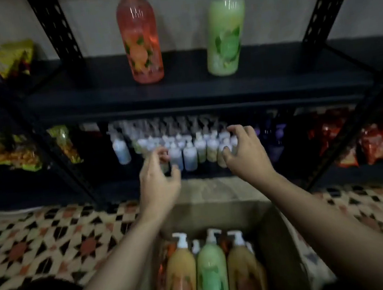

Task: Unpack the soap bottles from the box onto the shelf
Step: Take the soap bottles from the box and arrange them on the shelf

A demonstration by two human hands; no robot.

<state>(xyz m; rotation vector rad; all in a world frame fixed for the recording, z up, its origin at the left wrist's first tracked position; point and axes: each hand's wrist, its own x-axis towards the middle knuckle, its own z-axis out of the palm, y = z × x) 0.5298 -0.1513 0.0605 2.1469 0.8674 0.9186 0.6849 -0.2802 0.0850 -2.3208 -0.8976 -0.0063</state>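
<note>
An orange soap bottle [140, 38] and a green soap bottle [225, 33] stand upright and apart on the dark shelf [191, 90]. Below me an open cardboard box [275, 242] holds several pump bottles, among them an orange one [180, 275], a green one [211, 273] and another orange one [244, 272]. My left hand [159, 182] and my right hand [246, 150] hover between box and shelf with loosely curled fingers, holding nothing.
A lower shelf carries rows of small white-capped bottles [186, 150], purple bottles [273, 140] and red snack bags [376, 140]. Yellow snack bags [8, 58] lie at the left. Black slotted uprights [57, 26] frame the shelf. The floor [41, 240] is patterned tile.
</note>
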